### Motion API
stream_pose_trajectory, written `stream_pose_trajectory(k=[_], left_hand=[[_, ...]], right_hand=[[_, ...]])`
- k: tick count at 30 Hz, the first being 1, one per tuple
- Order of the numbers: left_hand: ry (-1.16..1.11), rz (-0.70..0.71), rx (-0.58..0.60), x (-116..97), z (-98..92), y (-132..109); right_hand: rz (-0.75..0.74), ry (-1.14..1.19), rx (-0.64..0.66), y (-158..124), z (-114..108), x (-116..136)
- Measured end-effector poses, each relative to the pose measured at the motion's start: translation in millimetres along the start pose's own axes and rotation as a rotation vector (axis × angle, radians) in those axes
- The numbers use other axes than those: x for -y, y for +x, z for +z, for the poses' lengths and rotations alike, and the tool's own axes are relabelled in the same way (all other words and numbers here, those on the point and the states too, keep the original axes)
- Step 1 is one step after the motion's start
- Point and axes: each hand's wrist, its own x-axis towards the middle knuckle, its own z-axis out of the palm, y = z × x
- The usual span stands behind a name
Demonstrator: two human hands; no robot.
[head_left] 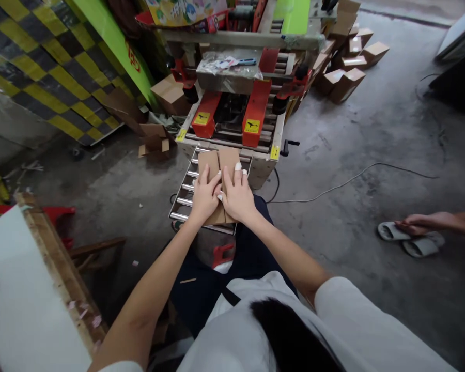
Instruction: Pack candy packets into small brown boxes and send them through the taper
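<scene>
A small brown cardboard box point(219, 161) lies on the metal roller conveyor point(186, 187) in front of a carton sealing machine point(232, 111) with red guides. My left hand point(204, 195) rests flat on the box's left flap, fingers stretched forward. My right hand point(237, 194) presses flat on the right flap, fingers extended, some fingertips wrapped in white tape. The two hands touch each other at the middle seam of the box.
Several sealed small boxes point(349, 67) lie on the concrete floor behind the machine. Loose cardboard point(154, 140) sits at its left. A cable point(352, 178) crosses the floor. Another person's foot and sandals point(414, 235) are at right. A white board point(23, 299) lies at lower left.
</scene>
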Motion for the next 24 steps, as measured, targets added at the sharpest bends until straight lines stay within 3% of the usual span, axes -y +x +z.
stream_pose_trajectory(k=[6,11,15,17,20,22,24], left_hand=[[-0.208,-0.015,-0.091,16,12.8,-3],[-0.083,0.032,0.043,12,5.5,6],[-0.118,0.007,0.197,8,-10.6,17],[-0.178,0.016,0.217,10,-13.8,27],[-0.319,0.018,0.136,17,-10.5,42],[-0.390,-0.063,0.004,20,-7.9,41],[-0.387,-0.190,-0.128,19,-9.3,25]], right_hand=[[-0.032,-0.078,0.065,6,-3,-6],[-0.116,-0.123,0.123,4,-8,-14],[-0.305,-0.225,0.247,-20,-12,-16],[-0.346,-0.304,0.234,-30,-8,-13],[-0.329,-0.371,0.149,-20,1,-4],[-0.304,-0.374,0.123,8,3,-1],[-0.244,-0.356,0.099,48,-4,-1]])
